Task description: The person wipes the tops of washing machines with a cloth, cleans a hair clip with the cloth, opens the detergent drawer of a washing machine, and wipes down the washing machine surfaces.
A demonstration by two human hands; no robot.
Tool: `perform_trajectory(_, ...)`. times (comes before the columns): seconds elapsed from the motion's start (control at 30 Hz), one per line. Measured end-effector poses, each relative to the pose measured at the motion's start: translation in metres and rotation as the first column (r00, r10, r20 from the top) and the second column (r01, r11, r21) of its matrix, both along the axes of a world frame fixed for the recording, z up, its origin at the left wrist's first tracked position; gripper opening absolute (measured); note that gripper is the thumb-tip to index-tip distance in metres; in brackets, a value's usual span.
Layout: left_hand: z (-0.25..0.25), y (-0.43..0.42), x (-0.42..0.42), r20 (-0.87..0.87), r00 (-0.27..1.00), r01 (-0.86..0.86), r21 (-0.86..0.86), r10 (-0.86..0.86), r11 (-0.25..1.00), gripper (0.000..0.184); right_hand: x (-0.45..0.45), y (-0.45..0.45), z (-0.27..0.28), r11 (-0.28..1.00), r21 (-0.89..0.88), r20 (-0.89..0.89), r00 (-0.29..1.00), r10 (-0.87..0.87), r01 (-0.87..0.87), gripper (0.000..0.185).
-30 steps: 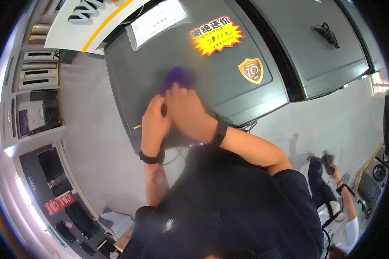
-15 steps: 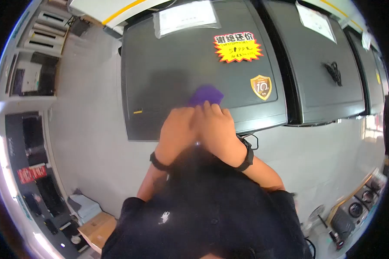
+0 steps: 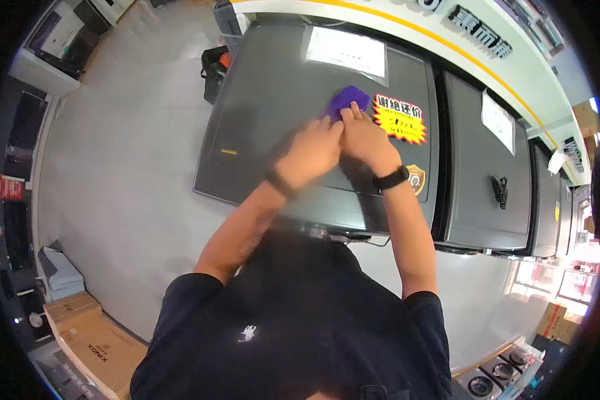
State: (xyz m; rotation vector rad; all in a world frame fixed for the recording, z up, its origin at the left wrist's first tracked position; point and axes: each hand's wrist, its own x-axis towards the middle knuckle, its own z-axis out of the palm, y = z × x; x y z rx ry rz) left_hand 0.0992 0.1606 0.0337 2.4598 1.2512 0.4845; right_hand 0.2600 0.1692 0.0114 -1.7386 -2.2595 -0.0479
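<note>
A purple cloth [image 3: 351, 97] lies bunched on the dark grey appliance top [image 3: 273, 87], left of the yellow price sticker [image 3: 400, 120]. My right hand [image 3: 367, 139] presses on the cloth, its fingertips over the lower edge. Against it from the left rests my left hand [image 3: 313, 150], its fingertips at the cloth's lower left edge. Both hands wear black wristbands. A plastic-sleeved white paper [image 3: 347, 52] lies above the cloth, and a gold badge sticker [image 3: 415, 179] is partly covered by my right wrist.
To the right, a second dark appliance [image 3: 473, 187] bears a coiled black cable [image 3: 499, 192] and a paper [image 3: 498, 121]. A black bag [image 3: 214, 72] sits on the floor beyond the left edge. Cardboard boxes [image 3: 100, 347] stand at the lower left.
Both hands and the purple cloth have moved forward across the top, toward the paper and price sticker. The arms are stretched further out. The camera view has shifted, and the black bag now shows.
</note>
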Motion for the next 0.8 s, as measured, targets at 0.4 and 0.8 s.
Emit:
perform_trajectory(0.4,0.022,-0.072,-0.037,-0.154,0.987,0.042,-0.094,-0.056,0.995,0.045,-0.046,-0.073,0.054,0.973,-0.227,0.182,0.98,0.086,-0.043,0.023)
perform_trajectory(0.8,0.021,-0.061,-0.003,-0.187,0.982,-0.011,-0.104,-0.009,0.995,0.035,-0.018,-0.054,0.051,0.959,-0.259,0.011,0.992,0.125,-0.118,0.023)
